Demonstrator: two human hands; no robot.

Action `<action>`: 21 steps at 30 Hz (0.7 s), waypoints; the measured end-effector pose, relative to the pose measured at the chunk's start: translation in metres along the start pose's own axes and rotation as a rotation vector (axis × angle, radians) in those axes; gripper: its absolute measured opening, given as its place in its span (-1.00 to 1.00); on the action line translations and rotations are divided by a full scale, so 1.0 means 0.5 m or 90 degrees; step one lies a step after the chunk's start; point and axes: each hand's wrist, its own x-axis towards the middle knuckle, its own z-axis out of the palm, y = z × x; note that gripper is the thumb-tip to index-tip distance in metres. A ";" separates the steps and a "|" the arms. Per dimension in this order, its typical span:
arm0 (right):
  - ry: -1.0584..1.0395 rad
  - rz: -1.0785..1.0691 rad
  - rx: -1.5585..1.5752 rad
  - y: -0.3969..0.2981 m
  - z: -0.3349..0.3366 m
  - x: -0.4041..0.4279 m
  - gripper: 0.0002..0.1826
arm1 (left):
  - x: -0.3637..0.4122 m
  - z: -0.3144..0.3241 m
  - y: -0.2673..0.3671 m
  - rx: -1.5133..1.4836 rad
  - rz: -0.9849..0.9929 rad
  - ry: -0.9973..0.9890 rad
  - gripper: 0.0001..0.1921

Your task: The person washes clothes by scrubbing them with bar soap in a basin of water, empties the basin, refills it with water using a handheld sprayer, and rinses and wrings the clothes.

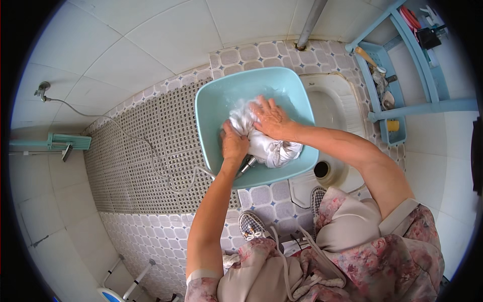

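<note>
A wet white cloth lies bunched in a light blue plastic basin with some water in it. My left hand is at the cloth's left side, its thumb and fingers closed around an edge. On top of the bundle rests my right hand, palm down with fingers spread. The tips of both hands are partly hidden by cloth or suds. Beside my left wrist, a metal shower head lies inside the basin, its grey hose passing over the basin's rim.
A squat toilet is partly under the basin's right side, its drain hole exposed. Perforated mats cover the floor at left. A blue shelf rack stands right, a pipe behind. A teal squeegee leans left. My shoes are close.
</note>
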 end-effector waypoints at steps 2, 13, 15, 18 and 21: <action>0.029 -0.064 -0.087 0.027 0.013 0.007 -0.27 | 0.004 0.008 0.047 0.137 -0.056 -0.030 -0.33; -0.070 -0.114 0.473 -0.019 -0.149 0.060 -0.25 | 0.035 -0.121 0.139 -0.295 0.155 0.042 -0.48; -0.020 -0.186 0.478 -0.034 -0.182 0.054 -0.23 | 0.028 -0.139 0.206 -0.271 0.207 0.022 -0.47; -0.041 -0.067 0.478 -0.057 -0.233 0.047 -0.23 | 0.018 -0.145 0.241 -0.377 0.263 -0.012 -0.45; 0.036 0.010 0.439 -0.072 -0.307 0.036 -0.28 | 0.002 -0.147 0.259 -0.570 0.340 0.003 -0.32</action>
